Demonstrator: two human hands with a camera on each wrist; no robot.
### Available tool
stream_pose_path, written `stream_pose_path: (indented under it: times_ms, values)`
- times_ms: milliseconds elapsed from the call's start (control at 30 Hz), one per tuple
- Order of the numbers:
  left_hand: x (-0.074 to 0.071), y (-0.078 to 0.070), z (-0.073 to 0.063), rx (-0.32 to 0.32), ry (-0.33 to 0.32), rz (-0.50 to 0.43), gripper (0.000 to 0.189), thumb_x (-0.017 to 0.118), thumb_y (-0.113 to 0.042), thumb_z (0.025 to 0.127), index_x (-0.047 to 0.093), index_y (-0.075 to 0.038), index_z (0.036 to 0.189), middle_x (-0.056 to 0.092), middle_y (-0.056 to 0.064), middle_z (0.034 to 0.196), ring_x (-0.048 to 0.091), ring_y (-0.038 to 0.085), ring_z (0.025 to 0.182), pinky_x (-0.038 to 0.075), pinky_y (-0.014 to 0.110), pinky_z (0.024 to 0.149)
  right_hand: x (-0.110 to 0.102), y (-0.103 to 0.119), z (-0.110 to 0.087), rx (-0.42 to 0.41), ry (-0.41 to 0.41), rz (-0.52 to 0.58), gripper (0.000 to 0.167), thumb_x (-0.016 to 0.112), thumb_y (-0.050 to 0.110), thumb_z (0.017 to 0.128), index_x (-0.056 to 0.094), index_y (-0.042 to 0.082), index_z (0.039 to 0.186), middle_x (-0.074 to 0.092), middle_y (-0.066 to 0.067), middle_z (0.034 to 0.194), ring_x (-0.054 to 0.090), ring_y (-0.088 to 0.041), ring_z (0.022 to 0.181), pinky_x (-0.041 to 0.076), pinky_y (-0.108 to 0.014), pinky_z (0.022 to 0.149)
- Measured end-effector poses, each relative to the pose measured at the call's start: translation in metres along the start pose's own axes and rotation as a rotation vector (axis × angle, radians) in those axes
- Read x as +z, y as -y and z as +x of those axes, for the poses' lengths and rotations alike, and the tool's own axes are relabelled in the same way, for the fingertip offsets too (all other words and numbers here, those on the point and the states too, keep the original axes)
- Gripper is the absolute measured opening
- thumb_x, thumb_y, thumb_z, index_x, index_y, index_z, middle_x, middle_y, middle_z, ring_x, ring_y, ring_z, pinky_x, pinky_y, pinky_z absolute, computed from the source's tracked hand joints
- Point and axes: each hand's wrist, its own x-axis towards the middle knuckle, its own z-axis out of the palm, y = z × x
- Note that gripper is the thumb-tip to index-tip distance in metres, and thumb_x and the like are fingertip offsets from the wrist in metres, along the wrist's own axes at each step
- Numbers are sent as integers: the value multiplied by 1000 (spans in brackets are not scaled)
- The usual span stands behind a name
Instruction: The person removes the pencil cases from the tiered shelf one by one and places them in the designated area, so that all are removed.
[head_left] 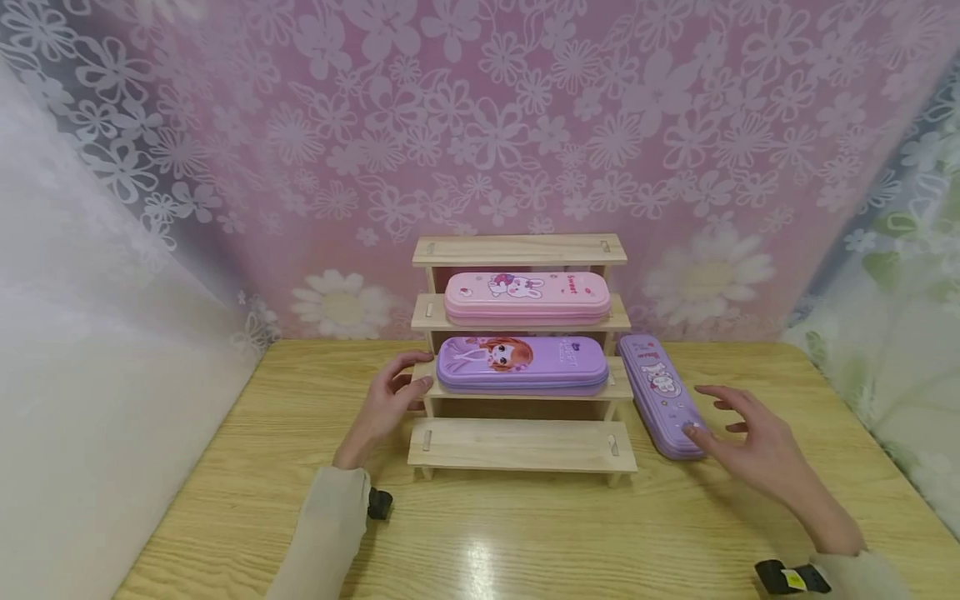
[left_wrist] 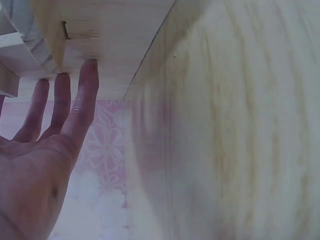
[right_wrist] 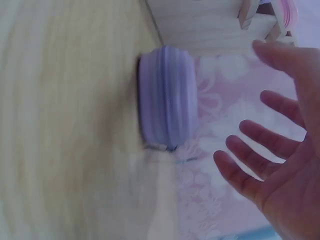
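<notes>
My left hand point(head_left: 390, 392) grips the left end of a middle shelf of a wooden stepped rack point(head_left: 517, 446), thumb toward the front. The left wrist view has its fingers point(left_wrist: 82, 100) up against the pale wood. A purple pencil case with a girl's picture point(head_left: 480, 367) lies on that shelf, close to these fingertips. On the table right of the rack lies a lilac pencil case with a bunny point(head_left: 660, 392), slanted. My right hand point(head_left: 765, 446) hovers beside its near end, fingers spread; the right wrist view places the hand apart from the case point(right_wrist: 170, 97).
A pink pencil case point(head_left: 528, 298) rests on the shelf above the purple one. The top shelf point(head_left: 517, 250) and the bottom shelf are bare. Behind the wood-grain table point(head_left: 480, 533) hangs a pink flowered backdrop point(head_left: 495, 125), with pale curtains at both sides.
</notes>
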Motion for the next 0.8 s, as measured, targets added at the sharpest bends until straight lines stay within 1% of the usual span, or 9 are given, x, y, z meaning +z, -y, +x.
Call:
stream_pose_path:
  times_ms: [67,133,267,333,433,500,533,667,800]
  values:
    - [0,0,1,-1,0,-5,35,65,-15,100,59,-9,134,57,13,138,63,22,103,64,45,74,1,7,4,-23,-14,24,58,84,22,85,61,15,138,61,-18,137,43,17,109,51,-11,74]
    - [-1,-1,1,-3,1,-10,34,65,-14,100,59,-9,133,57,14,138,63,22,103,64,44,74,4,14,9,-47,-23,51,60,84,20,85,61,16,140,62,-17,138,40,22,111,49,-8,77]
    - [-1,-2,0,-9,4,-16,34,65,-13,100,59,-9,133,57,15,136,65,23,103,63,51,75,10,27,17,-88,-38,105,62,85,14,83,61,16,140,62,-11,136,43,19,113,50,-8,80]
    - [-1,-3,0,-10,8,-15,34,65,-14,100,58,-9,133,56,16,137,66,21,103,63,52,75,14,32,20,-105,-51,117,62,85,11,82,61,15,139,62,-4,135,46,16,113,51,-9,81]
    - [0,-3,0,-10,14,-14,35,65,-14,100,58,-10,134,56,16,138,67,20,103,63,53,75,18,39,26,-130,-73,134,62,85,7,81,62,16,138,62,1,133,49,12,113,50,-8,81]
    - [0,-3,1,-9,14,-15,35,65,-13,100,58,-10,134,56,16,138,67,19,102,63,53,75,21,44,30,-168,-89,148,64,86,4,79,63,16,137,63,-2,132,51,10,114,50,-8,81]
    - [0,-3,1,-11,12,-17,34,65,-13,100,58,-10,134,56,15,138,67,20,102,63,54,75,22,46,33,-190,-98,158,65,87,2,77,64,15,137,64,-6,131,52,9,114,50,-8,81]
    - [0,-2,1,-18,2,-15,34,64,-11,100,58,-9,134,56,15,137,67,18,102,63,51,75,26,56,42,-280,-125,179,68,88,-1,71,66,11,134,67,-14,128,54,8,114,50,-7,81]
    - [0,-2,1,-20,-7,-6,35,64,-11,100,58,-8,134,56,17,137,67,17,100,63,48,74,30,64,49,-317,-131,184,67,88,-2,71,66,10,133,68,-13,126,54,10,115,52,-9,81]
